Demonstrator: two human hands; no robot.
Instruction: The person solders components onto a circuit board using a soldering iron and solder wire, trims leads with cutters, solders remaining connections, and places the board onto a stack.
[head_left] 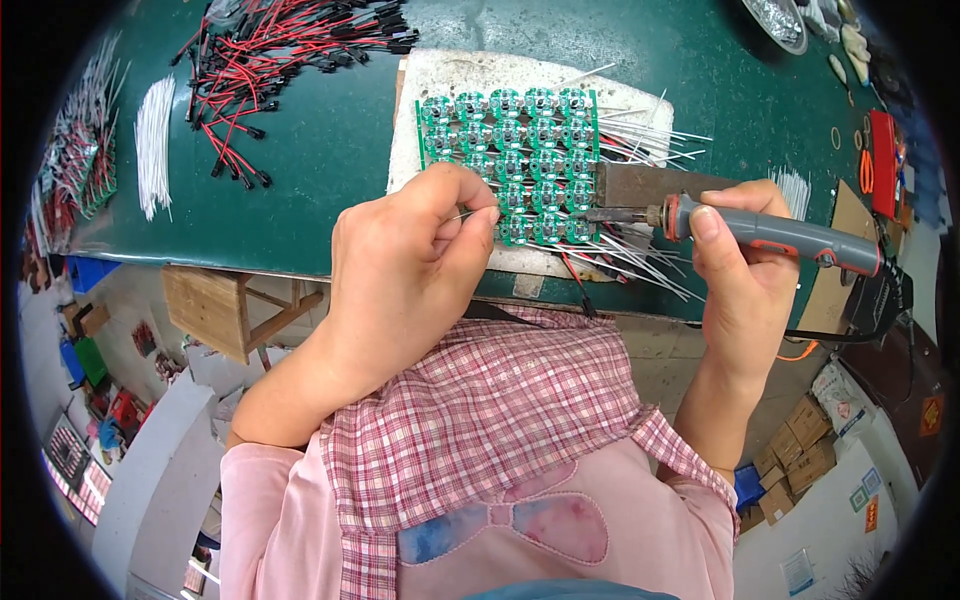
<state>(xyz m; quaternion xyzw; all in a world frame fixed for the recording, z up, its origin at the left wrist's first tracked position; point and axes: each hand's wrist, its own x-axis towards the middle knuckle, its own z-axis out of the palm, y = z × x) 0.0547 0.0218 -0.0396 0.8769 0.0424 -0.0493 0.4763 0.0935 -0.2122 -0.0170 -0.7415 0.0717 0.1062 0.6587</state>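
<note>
A panel of small green circuit boards point(510, 133) lies on a stained pale pad point(470, 70) in front of me. My right hand point(745, 280) is wrapped around the grey handle of a soldering iron point(800, 238). The iron's tip points left and reaches the lower rows of the panel. At the panel's lower left, my left hand point(400, 250) is closed in a pinch on a thin wire, which looks like solder; most of it is hidden by the fingers. White wires point(640, 265) stick out from the panel's right side. A brownish flat bar point(650, 186) lies beside the panel, partly behind the iron.
Red and black wires with connectors point(290, 60) are heaped at the back left, near a bundle of white wires point(154, 148). More wired pieces point(90, 150) lie at the far left. A red box point(883, 160) and a metal dish point(778, 22) stand on the right.
</note>
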